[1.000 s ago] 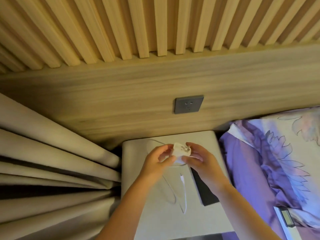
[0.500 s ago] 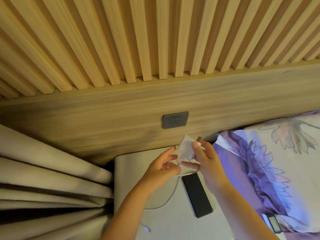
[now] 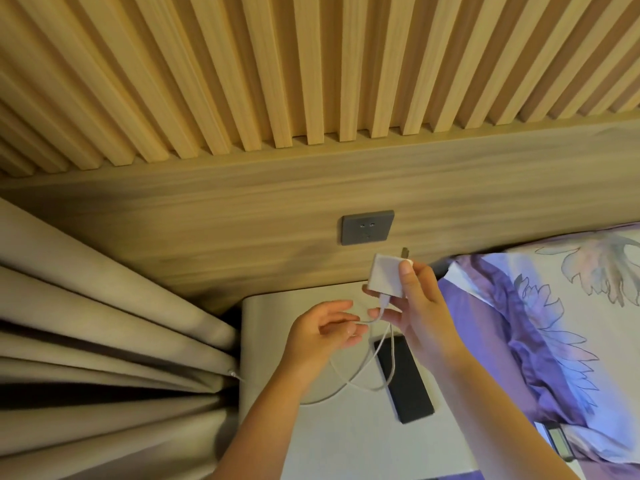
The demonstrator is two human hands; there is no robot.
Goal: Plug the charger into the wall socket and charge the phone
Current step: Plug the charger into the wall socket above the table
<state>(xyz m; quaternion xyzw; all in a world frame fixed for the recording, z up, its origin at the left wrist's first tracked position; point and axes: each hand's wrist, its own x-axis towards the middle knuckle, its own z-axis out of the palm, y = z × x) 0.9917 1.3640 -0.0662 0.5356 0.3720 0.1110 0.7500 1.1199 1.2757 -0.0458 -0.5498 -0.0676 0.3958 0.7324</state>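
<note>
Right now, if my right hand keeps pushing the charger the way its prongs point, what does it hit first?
Probably the wood wall panel just right of the grey socket, not the socket itself. The right hand holds the charger below and right of it; depth is unclear.

Wall socket (image 3: 367, 227) at 12 o'clock above nightstand (image 3: 270, 320); phone (image 3: 407, 382) on it; curtain (image 3: 104, 323) at 9, bedding (image 3: 554, 323) at 3.
</note>
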